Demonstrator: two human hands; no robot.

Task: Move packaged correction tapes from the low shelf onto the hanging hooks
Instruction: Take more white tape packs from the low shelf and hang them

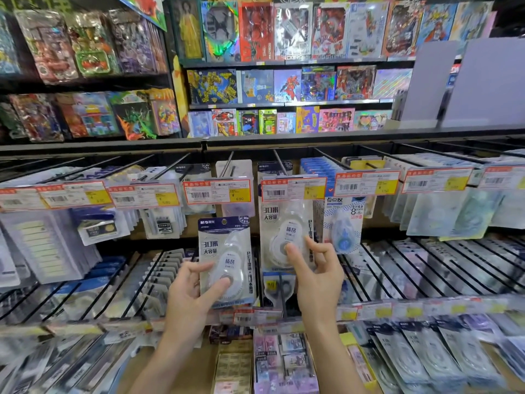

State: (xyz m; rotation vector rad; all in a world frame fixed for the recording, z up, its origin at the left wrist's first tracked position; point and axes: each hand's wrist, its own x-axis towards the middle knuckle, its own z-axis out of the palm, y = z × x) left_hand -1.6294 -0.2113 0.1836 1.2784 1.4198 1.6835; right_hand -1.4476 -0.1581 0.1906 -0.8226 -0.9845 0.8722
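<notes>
My left hand grips a packaged correction tape, a blister card with a dark blue header, held upright in front of the hook rows. My right hand touches a second, matching correction tape package with thumb and fingertips; that package hangs on a black hook behind a red-edged price tag. An empty-looking hook with its price tag sits just above the package in my left hand.
Neighbouring hooks carry other stationery: a blue tape package to the right, white packs to the left. A lower row of hooks and a low shelf with boxes lie below. Toy boxes fill the far shelves.
</notes>
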